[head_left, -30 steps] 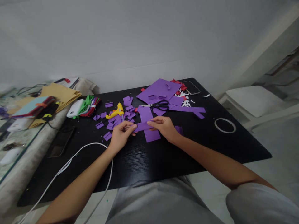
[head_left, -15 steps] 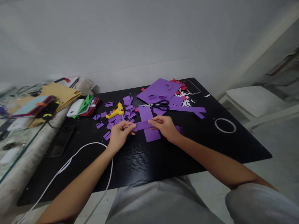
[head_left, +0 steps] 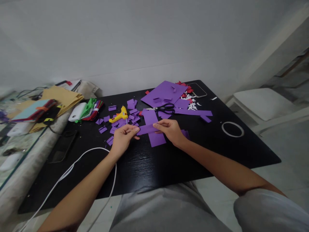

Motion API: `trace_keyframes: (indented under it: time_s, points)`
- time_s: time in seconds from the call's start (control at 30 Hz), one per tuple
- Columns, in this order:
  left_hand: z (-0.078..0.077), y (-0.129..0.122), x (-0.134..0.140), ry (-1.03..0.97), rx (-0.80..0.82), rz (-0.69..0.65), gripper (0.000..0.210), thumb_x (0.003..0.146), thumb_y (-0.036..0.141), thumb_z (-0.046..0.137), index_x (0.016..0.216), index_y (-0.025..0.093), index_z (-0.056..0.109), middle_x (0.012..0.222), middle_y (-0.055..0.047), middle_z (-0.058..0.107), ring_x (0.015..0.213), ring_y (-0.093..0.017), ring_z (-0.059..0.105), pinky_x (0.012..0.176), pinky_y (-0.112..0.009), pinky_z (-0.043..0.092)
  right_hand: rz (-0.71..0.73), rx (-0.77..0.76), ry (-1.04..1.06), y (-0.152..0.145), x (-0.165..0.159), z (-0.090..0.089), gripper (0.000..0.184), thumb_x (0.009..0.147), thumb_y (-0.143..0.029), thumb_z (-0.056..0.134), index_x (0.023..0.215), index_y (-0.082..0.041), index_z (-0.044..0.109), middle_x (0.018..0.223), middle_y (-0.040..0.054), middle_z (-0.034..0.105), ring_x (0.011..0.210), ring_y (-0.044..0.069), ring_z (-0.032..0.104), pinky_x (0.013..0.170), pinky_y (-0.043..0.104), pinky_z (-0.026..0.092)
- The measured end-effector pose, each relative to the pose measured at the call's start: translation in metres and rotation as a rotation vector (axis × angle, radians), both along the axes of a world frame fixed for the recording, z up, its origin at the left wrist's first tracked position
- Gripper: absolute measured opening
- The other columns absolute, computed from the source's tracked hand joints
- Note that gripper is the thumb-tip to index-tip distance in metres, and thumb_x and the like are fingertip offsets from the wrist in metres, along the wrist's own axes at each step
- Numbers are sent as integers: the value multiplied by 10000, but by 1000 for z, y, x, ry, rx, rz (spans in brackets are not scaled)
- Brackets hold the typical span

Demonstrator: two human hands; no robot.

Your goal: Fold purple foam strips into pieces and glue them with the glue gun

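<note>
A narrow purple strip [head_left: 146,129] spans the gap between the two hands, its long axis running left to right and tilting slightly, so that the right end sits a little farther from the body. The fingers of the left hand [head_left: 124,135] are pinched on its left end, thumb on top; those of the right hand [head_left: 170,130] are pinched near the other end, thumb and forefinger close together. Neither hand is nearer: the strip lies directly between them.

It crosses above a wider purple panel [head_left: 157,140], whose long axis runs away from the body, nearly square to the strip. Whether the two touch cannot be told. The panel lies on the black tabletop [head_left: 145,167], its far end just beside the scissors [head_left: 167,109]. The yellow glue gun [head_left: 120,115] rests beyond the left hand, among small purple pieces [head_left: 103,129].
</note>
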State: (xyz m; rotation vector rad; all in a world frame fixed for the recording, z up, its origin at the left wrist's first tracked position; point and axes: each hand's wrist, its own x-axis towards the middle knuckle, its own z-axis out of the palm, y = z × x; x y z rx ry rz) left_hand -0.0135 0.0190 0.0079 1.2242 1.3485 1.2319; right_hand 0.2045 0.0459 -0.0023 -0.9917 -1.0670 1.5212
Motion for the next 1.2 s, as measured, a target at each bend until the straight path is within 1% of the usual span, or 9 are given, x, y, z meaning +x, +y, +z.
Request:
trace_keyframes:
  time_s: [0.37,0.47,0.53,0.67,0.8,1.0,1.2]
  points:
    - [3,0,2,-7,-22,11,219,701,337,840,754,153,734,626,-6,728,504,-149,687,523,-232,534,12,-19,-5,0,1,3,336,602,-430,906,743,-157,770,701,5,720,677,155,690,740,335,647]
    - [1,0,1,-32,-29,-12,261,704,372,850,782,152,732,655,-6,733,517,-147,692,520,-228,536,15,-14,-4,1,2,2,343,608,-442,901,746,-158,768,693,3,714,674,154,687,734,337,647]
    - [0,0,1,-57,-37,-53,306,719,412,844,823,148,730,696,-15,744,555,-149,706,539,-229,551,9,-13,1,1,2,1,349,606,-449,902,746,-160,766,699,3,715,680,155,688,731,337,647]
    - [1,0,2,-70,-70,-134,386,737,487,827,831,131,711,710,-59,759,629,-175,726,601,-261,597,-8,-20,1,2,2,2,371,579,-456,917,739,-161,760,707,0,717,681,155,693,730,335,648]
    - [0,1,3,-51,-59,-109,420,713,513,840,788,129,688,669,-73,756,595,-178,719,599,-276,601,-14,-49,-8,1,2,4,383,568,-455,927,733,-155,755,686,8,720,639,151,698,694,317,648]
    - [-3,1,4,-23,-54,-95,451,704,547,832,785,135,668,655,-71,750,602,-202,731,634,-323,618,-12,-72,-17,1,1,4,383,579,-445,932,735,-147,748,664,24,720,642,187,732,662,317,647]
    - [2,-2,5,-43,-74,-174,429,760,547,795,799,132,693,737,-90,770,657,-194,738,656,-307,613,-44,-75,-34,3,3,2,371,583,-433,934,748,-150,759,685,22,733,647,171,726,678,307,648]
